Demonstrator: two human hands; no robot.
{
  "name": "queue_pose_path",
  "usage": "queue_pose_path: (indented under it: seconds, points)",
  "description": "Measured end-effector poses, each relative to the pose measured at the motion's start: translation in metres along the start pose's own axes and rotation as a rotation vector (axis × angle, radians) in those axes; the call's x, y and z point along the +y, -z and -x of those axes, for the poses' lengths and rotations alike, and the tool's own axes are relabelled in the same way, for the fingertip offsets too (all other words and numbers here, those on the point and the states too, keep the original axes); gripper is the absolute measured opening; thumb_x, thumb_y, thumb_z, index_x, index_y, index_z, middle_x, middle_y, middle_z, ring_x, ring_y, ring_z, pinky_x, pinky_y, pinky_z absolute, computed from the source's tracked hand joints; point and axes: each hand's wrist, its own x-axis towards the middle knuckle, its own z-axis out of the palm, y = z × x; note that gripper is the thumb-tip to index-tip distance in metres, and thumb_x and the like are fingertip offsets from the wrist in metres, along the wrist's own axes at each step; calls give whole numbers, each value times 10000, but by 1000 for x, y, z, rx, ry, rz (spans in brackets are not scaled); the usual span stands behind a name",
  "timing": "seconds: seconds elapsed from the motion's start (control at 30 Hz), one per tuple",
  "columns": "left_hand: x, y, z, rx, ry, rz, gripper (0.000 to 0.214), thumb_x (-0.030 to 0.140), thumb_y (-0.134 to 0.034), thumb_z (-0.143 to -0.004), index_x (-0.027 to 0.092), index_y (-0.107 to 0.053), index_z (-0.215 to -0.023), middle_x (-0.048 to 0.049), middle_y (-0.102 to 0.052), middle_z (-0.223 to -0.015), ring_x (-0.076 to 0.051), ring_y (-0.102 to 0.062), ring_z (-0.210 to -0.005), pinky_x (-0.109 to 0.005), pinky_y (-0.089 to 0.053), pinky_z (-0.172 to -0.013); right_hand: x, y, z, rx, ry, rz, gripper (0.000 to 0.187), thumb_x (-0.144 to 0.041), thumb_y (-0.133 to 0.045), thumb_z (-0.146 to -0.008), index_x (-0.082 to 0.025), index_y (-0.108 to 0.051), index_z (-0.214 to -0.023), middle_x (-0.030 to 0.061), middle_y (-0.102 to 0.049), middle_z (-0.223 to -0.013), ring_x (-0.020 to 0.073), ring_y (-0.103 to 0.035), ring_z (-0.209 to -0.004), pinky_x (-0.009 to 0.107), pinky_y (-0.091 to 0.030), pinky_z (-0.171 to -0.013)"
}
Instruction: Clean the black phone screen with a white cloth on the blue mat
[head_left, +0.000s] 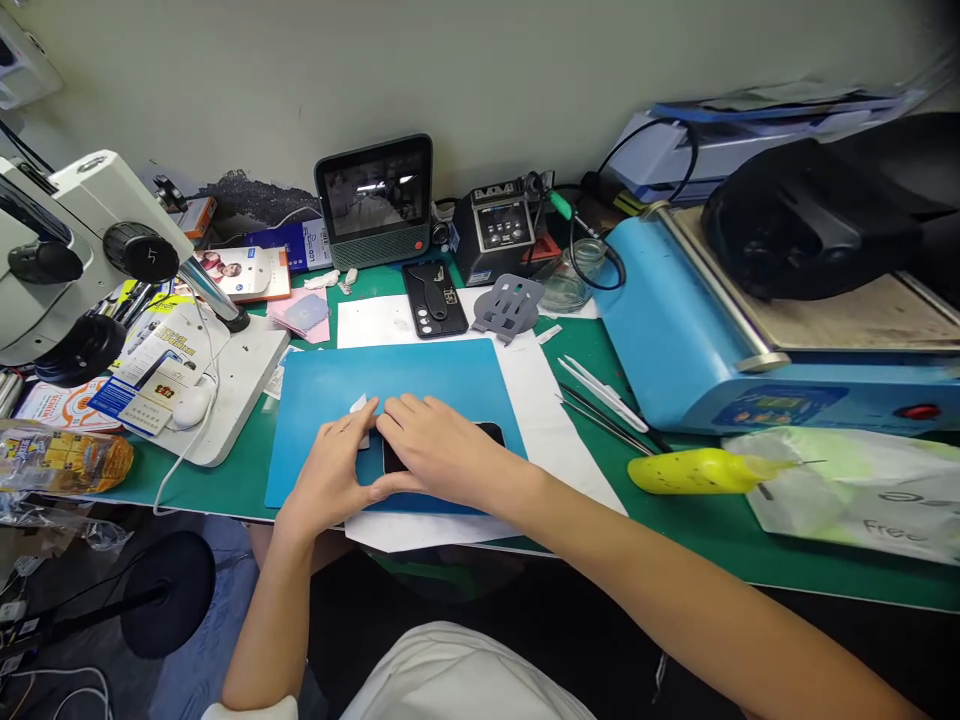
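A black smartphone (491, 432) lies on the blue work mat (450, 375), mostly covered by my right hand (431, 450). That hand is closed over it, fingers curled at its left end. Close against it, my left hand (330, 475) is bent at the phone's left end, index finger and thumb curving towards the right hand. A small white piece (359, 403) shows by the left fingers; what they grip is hidden. Under the mat lies white paper (540, 400).
Behind the mat are a black phone case (435, 298), a grey slotted stand (508, 308), a soldering station (495, 230) and a screen (375, 200). Tweezers (604, 395) and a yellow bottle (686, 471) lie right, near a blue machine (675, 330). A microscope (112, 230) stands left.
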Motion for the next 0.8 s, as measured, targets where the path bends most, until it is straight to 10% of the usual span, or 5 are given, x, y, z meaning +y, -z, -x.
queue_pose_path:
  seconds: [0.8]
  points:
    - [4, 1, -4, -22, 31, 25, 1008, 631, -820, -863, 317, -315, -1677, -137, -513, -1634, -374, -557, -1424, -514, -441, -1174, 12, -11, -4, 0, 82, -81, 977, -923, -358, -863, -47, -656, -1177, 166, -639, -1038, 282, -550, -889, 389, -399, -737]
